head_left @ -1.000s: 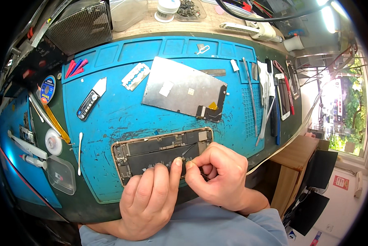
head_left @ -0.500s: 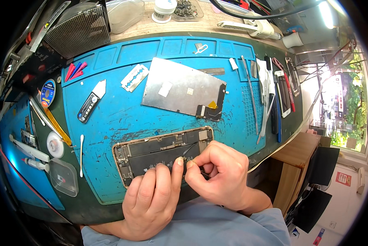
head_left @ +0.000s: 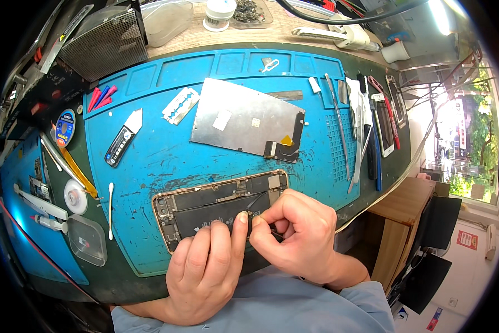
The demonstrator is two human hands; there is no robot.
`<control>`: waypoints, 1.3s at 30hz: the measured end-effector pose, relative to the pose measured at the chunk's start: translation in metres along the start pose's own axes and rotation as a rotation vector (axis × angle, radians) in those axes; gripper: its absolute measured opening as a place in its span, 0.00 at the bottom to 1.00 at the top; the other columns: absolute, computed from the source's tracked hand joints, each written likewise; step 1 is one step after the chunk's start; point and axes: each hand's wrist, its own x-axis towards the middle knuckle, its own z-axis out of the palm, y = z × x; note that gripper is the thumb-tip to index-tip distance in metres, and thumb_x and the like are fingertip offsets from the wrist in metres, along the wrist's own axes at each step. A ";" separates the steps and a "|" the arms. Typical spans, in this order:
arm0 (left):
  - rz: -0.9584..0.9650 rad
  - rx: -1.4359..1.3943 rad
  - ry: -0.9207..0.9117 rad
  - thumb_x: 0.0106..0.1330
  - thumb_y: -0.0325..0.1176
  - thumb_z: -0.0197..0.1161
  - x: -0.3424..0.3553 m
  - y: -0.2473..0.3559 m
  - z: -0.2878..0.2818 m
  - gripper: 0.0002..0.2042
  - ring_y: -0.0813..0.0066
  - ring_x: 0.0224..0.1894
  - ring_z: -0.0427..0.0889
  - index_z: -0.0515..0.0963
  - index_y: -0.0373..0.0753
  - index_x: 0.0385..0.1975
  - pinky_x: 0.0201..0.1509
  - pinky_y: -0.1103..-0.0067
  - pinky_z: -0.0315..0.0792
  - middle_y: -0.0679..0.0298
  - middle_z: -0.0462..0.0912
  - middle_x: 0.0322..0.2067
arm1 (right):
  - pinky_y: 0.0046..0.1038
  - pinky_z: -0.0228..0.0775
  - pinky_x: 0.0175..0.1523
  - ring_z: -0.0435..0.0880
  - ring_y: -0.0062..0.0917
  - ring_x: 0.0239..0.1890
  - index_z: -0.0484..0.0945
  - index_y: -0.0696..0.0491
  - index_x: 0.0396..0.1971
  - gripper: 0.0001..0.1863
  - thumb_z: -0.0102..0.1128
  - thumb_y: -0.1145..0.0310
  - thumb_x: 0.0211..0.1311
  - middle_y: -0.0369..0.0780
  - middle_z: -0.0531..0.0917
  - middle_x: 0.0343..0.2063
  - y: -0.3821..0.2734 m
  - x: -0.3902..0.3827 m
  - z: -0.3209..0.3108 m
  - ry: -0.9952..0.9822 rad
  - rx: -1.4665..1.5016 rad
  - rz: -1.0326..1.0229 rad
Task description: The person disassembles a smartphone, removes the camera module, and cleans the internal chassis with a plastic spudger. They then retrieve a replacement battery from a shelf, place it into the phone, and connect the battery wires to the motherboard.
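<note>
An opened smartphone [head_left: 227, 201] lies on the blue mat near my body, with its dark battery [head_left: 207, 215] and small metal parts bare. My left hand [head_left: 207, 272] rests over its near edge, fingers stretched out, the index fingertip touching the inside by the battery's right end. Thumb and index finger of my right hand [head_left: 296, 233] are pinched together just beside that fingertip, over the phone's right part. Whatever they hold is too small or hidden to make out. A thin dark strip [head_left: 257, 201] shows just beyond the two fingertips.
Beyond the phone lies a silver-backed display panel [head_left: 244, 119] with a dark flex cable. A razor blade [head_left: 181, 105], a craft blade [head_left: 125, 137] and a cotton swab [head_left: 111, 211] lie to its left. Tweezers and brushes [head_left: 366, 130] line the right side.
The hands and phone keep nearly the same places. The view has shifted very slightly.
</note>
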 end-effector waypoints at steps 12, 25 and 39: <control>0.007 -0.035 -0.051 0.58 0.28 0.58 -0.001 0.002 -0.005 0.18 0.67 0.43 0.78 0.84 0.39 0.49 0.46 0.74 0.72 0.61 0.79 0.44 | 0.18 0.57 0.20 0.67 0.10 0.17 0.78 0.55 0.22 0.07 0.69 0.76 0.51 0.32 0.74 0.18 0.001 -0.012 -0.030 -0.119 0.289 0.218; -0.624 -1.544 -0.873 0.69 0.31 0.63 -0.119 0.106 0.111 0.27 0.67 0.47 0.85 0.63 0.32 0.65 0.46 0.73 0.79 0.53 0.82 0.48 | 0.15 0.58 0.31 0.69 0.08 0.27 0.77 0.56 0.29 0.06 0.64 0.70 0.60 0.29 0.77 0.26 -0.008 -0.027 -0.082 -0.227 0.706 0.335; -1.216 -2.180 -0.489 0.76 0.32 0.55 -0.133 0.104 0.111 0.14 0.75 0.50 0.81 0.76 0.37 0.57 0.50 0.79 0.77 0.62 0.82 0.51 | 0.14 0.65 0.32 0.74 0.07 0.29 0.75 0.59 0.36 0.02 0.58 0.76 0.68 0.30 0.79 0.29 0.005 -0.095 -0.092 -0.331 0.828 0.358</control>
